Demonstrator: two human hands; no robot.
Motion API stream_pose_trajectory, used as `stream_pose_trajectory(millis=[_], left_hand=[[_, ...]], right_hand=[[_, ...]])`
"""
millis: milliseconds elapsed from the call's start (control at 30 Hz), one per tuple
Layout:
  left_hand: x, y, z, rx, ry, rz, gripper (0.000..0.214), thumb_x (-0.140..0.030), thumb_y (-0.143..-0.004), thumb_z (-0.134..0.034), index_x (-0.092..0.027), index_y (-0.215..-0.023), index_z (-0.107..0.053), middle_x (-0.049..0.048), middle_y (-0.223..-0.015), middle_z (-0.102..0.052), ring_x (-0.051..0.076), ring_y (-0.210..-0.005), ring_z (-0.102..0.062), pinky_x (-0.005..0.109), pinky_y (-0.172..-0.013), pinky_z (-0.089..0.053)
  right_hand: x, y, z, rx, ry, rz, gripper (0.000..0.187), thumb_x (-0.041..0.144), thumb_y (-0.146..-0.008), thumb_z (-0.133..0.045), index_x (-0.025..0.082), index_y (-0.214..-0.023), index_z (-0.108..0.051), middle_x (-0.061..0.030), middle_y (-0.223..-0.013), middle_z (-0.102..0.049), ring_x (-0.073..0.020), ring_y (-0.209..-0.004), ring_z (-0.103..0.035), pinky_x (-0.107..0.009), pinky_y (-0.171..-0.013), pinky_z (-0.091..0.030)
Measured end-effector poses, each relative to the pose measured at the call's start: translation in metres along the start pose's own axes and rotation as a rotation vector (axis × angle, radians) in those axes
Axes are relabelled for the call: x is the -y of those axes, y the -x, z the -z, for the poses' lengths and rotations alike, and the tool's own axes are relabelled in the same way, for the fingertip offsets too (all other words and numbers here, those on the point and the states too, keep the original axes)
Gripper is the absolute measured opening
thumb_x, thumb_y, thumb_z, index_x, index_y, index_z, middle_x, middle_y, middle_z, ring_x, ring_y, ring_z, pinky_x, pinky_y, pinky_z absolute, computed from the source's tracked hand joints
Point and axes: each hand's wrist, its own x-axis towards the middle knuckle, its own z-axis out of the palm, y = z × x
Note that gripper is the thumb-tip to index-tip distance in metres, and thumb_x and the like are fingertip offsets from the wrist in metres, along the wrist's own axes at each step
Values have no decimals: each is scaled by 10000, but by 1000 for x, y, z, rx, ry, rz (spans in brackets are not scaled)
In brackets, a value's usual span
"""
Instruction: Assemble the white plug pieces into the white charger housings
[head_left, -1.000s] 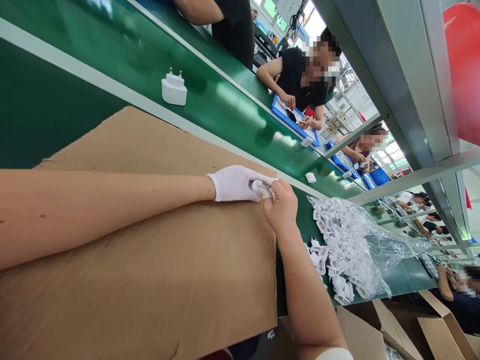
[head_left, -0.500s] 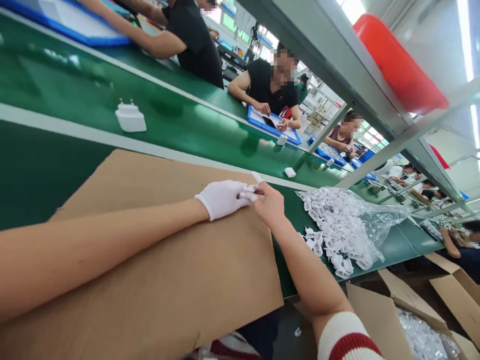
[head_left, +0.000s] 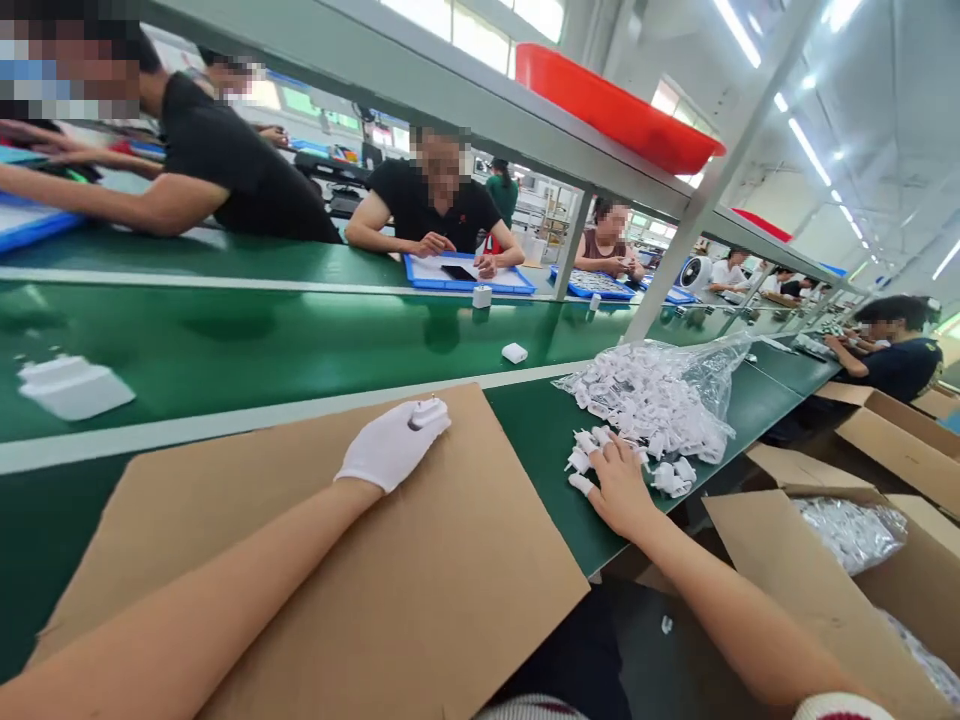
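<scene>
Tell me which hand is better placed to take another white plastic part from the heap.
Likely right: the bare right hand rests on the heap of small white plastic parts by the clear plastic bag. The white-gloved left hand is apart, over the brown cardboard sheet, holding a white piece.

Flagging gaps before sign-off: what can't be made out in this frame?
Head view:
part in left hand: mostly covered by gloved fingers.
right hand on pile: own fingers hide whether it grips anything.
charger on belt, left: blurred.
box contents, right: cut by edge.
</scene>
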Motion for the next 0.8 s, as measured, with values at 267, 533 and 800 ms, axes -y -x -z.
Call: stream_pose_trajectory(millis=[267, 533, 800], left_hand=[[7, -2, 0, -13, -16, 15, 473, -561, -892, -574, -218, -1200, -681, 132, -1309, -728, 375, -1242, -652, 452, -1059, -491], [17, -34, 16, -106, -53, -9, 443, -568, -846, -618, -200, -1073, -715, 131, -1160, -768, 367, -1138, -683, 420, -973, -530], [44, -102, 79, -200, -296, 280, 417, -544, -855, -553, -160, -971, -669, 160, -1105, -732, 362, -1042, -670, 452, -930, -534]], right_hand=[[41, -103, 27, 147, -99, 71, 326, 224, -842, -775, 257, -1163, -732, -105, -1179, -632, -285, -1114, -573, -365, -920, -461], [74, -150, 6, 37, -282, 107, 310, 118, -835, -679, 208, -1131, -696, -112, -1248, -636, -279, -1181, -551, -366, -941, -442], [82, -134, 6, -83, -477, 283, 271, 11, -804, -561, 215, -982, -583, -44, -1059, -631, -207, -942, -589, -314, -822, -446]])
